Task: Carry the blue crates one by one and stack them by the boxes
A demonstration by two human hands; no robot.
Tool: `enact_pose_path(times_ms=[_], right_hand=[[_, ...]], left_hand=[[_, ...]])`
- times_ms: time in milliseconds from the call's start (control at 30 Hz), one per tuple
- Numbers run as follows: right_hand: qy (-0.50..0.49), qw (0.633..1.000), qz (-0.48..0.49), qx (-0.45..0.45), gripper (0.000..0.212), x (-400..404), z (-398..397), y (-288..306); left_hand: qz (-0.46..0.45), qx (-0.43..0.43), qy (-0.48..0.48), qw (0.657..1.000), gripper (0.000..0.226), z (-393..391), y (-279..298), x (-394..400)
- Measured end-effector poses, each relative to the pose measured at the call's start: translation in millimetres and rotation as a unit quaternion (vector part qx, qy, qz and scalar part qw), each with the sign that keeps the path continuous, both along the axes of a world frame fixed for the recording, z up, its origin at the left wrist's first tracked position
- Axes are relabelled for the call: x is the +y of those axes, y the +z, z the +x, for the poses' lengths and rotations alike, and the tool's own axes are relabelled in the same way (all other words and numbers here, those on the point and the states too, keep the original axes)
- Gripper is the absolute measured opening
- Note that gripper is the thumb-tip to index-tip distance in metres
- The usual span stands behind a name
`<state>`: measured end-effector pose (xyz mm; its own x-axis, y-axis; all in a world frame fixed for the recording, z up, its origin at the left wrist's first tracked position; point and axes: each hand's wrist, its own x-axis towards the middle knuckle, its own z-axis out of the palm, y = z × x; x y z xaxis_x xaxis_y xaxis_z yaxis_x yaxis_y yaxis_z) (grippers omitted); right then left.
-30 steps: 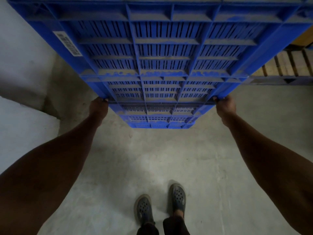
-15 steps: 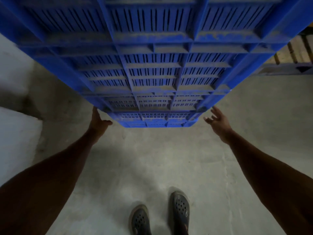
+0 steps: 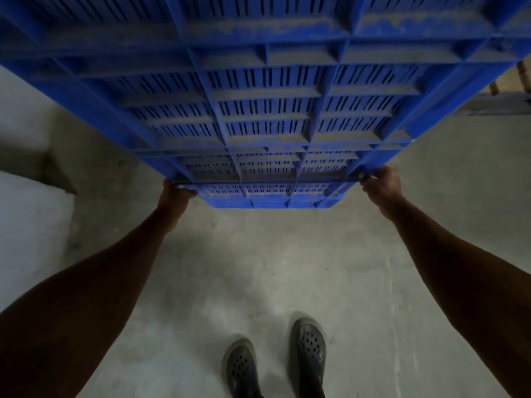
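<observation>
Both bare arms are stretched forward and downward from the body, spread wide and nearly straight at the elbows. The left hand (image 3: 173,193) is turned knuckles-up, and its fingers are curled round the lower corner of the blue crate stack (image 3: 267,110) just ahead of it. The right hand (image 3: 380,186) is held slightly higher and further out to the side, its fingers hooked over the opposite corner, with the back of the hand facing the camera. The wrists are kept in line with the forearms. Below and between the hands, both feet are planted in dark perforated clogs (image 3: 309,347)
</observation>
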<state>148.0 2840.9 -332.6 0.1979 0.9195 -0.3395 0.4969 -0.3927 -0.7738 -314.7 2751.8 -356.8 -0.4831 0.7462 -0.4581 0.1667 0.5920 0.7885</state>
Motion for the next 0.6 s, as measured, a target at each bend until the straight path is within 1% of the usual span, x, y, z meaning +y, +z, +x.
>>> enact_pose_path(times_ms=[67,100,133,200,267,333,400,467,500,533,600], right_hand=[[-0.011,1.0,-0.004,0.026,0.032,-2,-6,39],[-0.03,0.998,0.006,0.05,0.038,-5,-9,62],[-0.051,0.996,0.016,0.076,0.043,-8,-12,87],[-0.073,0.99,0.026,0.118,0.047,-20,-18,136],[-0.082,0.983,0.042,0.156,0.044,-30,-22,189],[-0.087,0.981,0.073,0.158,0.044,-39,-26,250],[-0.102,0.975,0.105,0.166,0.055,-49,-27,316],[-0.112,0.967,0.136,0.186,0.077,-52,-27,381],[-0.115,0.961,0.149,0.201,0.081,-55,-30,418],[-0.121,0.956,0.163,0.211,0.08,-58,-34,453],[-0.129,0.941,0.213,0.229,0.074,-64,-42,525]], left_hand=[[0.015,0.003,0.009,1.0,0.063,14,47,-11],[0.045,-0.002,0.005,0.999,0.065,18,72,-17],[0.078,0.002,0.022,0.997,0.067,17,92,-20],[0.094,0.011,0.061,0.994,0.071,20,136,-20],[0.128,0.019,0.084,0.988,0.07,27,195,-19],[0.147,0.005,0.105,0.983,0.07,25,250,-22],[0.17,0.015,0.124,0.977,0.07,16,301,-25],[0.198,0.054,0.093,0.974,0.082,22,379,-31],[0.226,0.071,0.074,0.969,0.08,30,419,-35],[0.251,0.07,0.065,0.963,0.075,35,454,-39],[0.305,0.034,0.081,0.948,0.069,44,521,-43]])
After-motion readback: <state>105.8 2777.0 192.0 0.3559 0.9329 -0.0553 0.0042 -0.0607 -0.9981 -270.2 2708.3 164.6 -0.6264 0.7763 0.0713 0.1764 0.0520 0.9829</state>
